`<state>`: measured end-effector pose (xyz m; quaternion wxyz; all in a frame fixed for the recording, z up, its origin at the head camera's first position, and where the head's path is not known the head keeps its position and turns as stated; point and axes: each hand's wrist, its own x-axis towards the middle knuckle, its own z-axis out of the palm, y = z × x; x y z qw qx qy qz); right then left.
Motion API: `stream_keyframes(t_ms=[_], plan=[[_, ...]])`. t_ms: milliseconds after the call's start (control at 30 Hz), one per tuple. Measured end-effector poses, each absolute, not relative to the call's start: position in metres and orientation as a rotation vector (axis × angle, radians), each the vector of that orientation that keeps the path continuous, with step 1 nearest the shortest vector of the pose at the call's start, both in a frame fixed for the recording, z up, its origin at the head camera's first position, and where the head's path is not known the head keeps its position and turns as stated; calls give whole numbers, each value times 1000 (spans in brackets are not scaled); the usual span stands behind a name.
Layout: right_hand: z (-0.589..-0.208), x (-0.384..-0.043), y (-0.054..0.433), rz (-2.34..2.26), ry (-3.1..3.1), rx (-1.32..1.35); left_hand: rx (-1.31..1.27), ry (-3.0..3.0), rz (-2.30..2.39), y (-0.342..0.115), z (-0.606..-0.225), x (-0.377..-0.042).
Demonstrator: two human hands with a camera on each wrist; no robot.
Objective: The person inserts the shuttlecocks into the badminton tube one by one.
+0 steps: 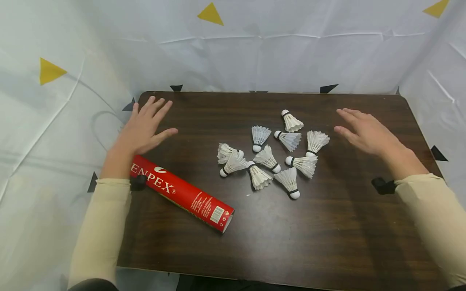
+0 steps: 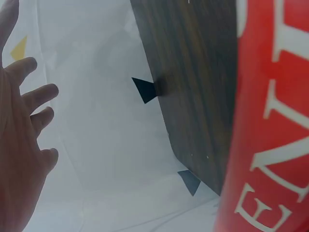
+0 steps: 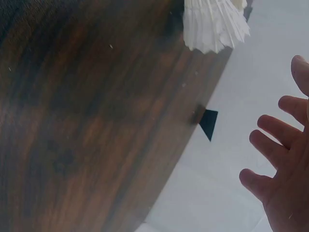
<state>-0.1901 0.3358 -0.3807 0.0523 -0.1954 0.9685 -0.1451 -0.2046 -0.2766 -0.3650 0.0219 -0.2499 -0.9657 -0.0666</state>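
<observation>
In the head view my left hand is held over the table's far left corner, fingers spread and holding nothing. Below its wrist lies a red shuttlecock tube, slanting toward the table's middle; the sleeve and wrist hide its left end. The same tube fills the right side of the left wrist view. My right hand hovers at the right, fingers straight and empty. Several white shuttlecocks lie in a loose cluster mid-table, and the feathered shuttlecock is nearest to that hand. Its feathers show in the right wrist view.
The dark wooden table is bordered by white sheeting at the back and both sides. Yellow and black triangle markers dot the sheeting. A tiny white scrap lies in front of the shuttlecocks.
</observation>
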Motion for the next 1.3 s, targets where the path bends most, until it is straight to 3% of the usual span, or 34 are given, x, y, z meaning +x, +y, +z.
stream_keyframes(t_ms=[267,767,1300], plan=[[-395,-182,325,-495,2859,-557,-863,-2982,-268,-269,-376,-180],[-423,-178,309,-621,2813,-493,-1195,-3172,-246,-227,-424,-90],[-433,-171,311,-745,2895,-362,-1188,-3091,-166,-221,-447,-78]])
